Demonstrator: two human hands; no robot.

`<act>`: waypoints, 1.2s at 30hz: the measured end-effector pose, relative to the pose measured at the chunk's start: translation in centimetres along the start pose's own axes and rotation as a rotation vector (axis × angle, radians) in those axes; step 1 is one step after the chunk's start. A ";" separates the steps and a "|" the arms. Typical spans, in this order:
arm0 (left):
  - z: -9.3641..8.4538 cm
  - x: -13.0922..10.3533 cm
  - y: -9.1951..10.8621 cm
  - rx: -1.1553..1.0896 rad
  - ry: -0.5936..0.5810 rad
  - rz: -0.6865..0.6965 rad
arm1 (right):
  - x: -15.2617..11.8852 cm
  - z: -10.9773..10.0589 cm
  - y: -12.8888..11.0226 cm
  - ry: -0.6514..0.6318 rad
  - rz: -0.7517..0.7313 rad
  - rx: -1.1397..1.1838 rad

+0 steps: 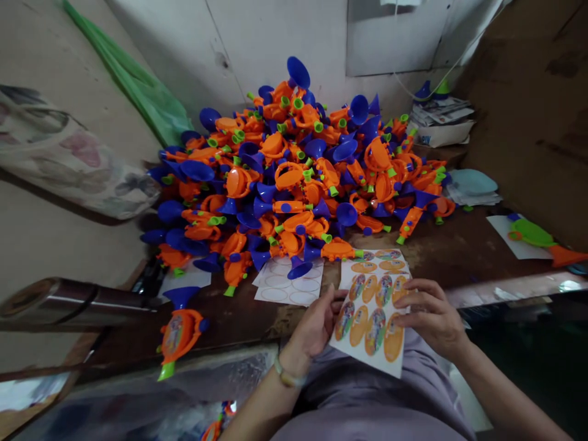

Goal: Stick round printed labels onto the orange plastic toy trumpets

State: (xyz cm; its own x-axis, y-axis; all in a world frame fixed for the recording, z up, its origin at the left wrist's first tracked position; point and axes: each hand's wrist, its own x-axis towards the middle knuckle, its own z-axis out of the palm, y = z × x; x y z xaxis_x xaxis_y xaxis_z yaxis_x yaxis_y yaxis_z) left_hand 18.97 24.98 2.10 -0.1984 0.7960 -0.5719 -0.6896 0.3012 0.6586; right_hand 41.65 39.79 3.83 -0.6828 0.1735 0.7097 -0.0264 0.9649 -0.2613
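Sticker sheet hung off near table edge over lap. Left hand pinched its left side; right hand fingertips pressed on right edge. Risk: sticker could tear or crease if peeled hastily; toy trumpet pile behind, near sheet, might slide onto it.

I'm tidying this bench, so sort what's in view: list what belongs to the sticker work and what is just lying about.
In use:
- sticker sheet, held in the grip of left hand and right hand
- pile of toy trumpets
- single toy trumpet at the near edge
- peeled sticker sheets

Lying about:
- green plastic bag
- stack of papers
- roll
- green toy
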 end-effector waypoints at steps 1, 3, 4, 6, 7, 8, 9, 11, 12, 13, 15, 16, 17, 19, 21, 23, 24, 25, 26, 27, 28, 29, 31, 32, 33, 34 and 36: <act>0.2 -0.1 0.3 -0.007 -0.017 0.003 | 0.1 0.1 -0.4 0.019 -0.010 0.024; 0.7 -0.7 1.0 0.009 -0.016 0.070 | 0.0 0.8 -1.0 0.070 0.018 0.020; 0.8 -1.0 1.2 0.041 0.007 0.139 | -0.2 1.2 -1.1 0.107 0.074 0.012; 0.9 -1.7 1.5 0.141 0.080 0.317 | -0.6 2.2 -1.2 0.166 0.258 0.075; 0.9 -2.0 1.5 0.197 0.115 0.403 | -0.8 2.7 -1.3 0.177 0.367 0.163; 0.9 -2.3 1.5 0.246 0.141 0.474 | -0.9 3.2 -1.4 0.172 0.472 0.276; 0.8 -2.4 1.5 0.283 0.154 0.523 | -0.8 3.7 -1.6 0.152 0.568 0.396; 0.6 -2.6 1.4 0.343 0.159 0.589 | -0.5 4.5 -2.1 0.098 0.734 0.597; 0.4 -2.7 1.4 0.373 0.152 0.607 | -0.2 4.8 -2.3 0.084 0.803 0.665; 0.2 -2.8 1.5 0.404 0.139 0.618 | 0.1 5.0 -2.6 0.080 0.857 0.714; -0.2 -3.0 1.6 0.470 0.106 0.626 | 0.8 5.2 -3.0 0.099 0.912 0.759; -0.4 -3.2 1.7 0.510 0.099 0.634 | 1.2 5.1 -3.1 0.121 0.912 0.733; -0.6 -3.3 1.8 0.557 0.107 0.651 | 1.5 5.0 -3.2 0.145 0.894 0.667; -0.7 -3.5 2.0 0.655 0.160 0.708 | 2.1 4.7 -3.3 0.196 0.800 0.460; -0.3 -3.6 2.2 0.706 0.201 0.745 | 2.7 4.2 -3.5 0.240 0.662 0.244; 0.3 -3.7 2.3 0.625 0.205 0.729 | 3.3 3.8 -3.7 0.264 0.551 0.074; 0.7 -3.8 2.4 0.544 0.201 0.702 | 3.6 3.7 -3.8 0.264 0.520 -0.003; 1.0 -3.8 2.4 0.459 0.200 0.669 | 3.9 3.6 -4.0 0.251 0.503 -0.079; 1.3 -3.9 2.4 0.388 0.200 0.634 | 4.2 3.5 -4.2 0.222 0.492 -0.150; 1.6 -3.9 2.5 0.342 0.198 0.600 | 4.5 3.5 -4.5 0.184 0.479 -0.210; 1.8 -4.0 2.5 0.328 0.189 0.569 | 4.8 3.5 -4.8 0.143 0.460 -0.251; 1.9 -4.0 2.5 0.336 0.174 0.548 | 5.1 3.5 -5.1 0.104 0.436 -0.270; 2.1 -4.2 2.6 0.376 0.134 0.522 | 5.8 3.6 -5.7 0.049 0.376 -0.227; 2.2 -4.3 2.6 0.396 0.112 0.518 | 6.1 3.6 -5.9 0.029 0.341 -0.170; 2.3 -4.5 2.6 0.411 0.089 0.521 | 6.5 3.7 -6.1 0.009 0.304 -0.102; 2.4 -4.6 2.6 0.418 0.069 0.529 | 6.8 3.8 -6.1 -0.009 0.271 -0.038; 2.5 -4.8 2.6 0.417 0.036 0.544 | 7.3 4.0 -6.1 -0.009 0.234 0.050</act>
State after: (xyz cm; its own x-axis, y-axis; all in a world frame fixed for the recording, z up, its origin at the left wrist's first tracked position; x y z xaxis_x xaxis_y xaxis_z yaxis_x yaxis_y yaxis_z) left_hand 19.89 23.20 7.77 -0.4682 0.8758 -0.1176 -0.1607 0.0465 0.9859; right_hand 33.94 34.40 7.98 -0.6813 0.3889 0.6202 0.0970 0.8877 -0.4501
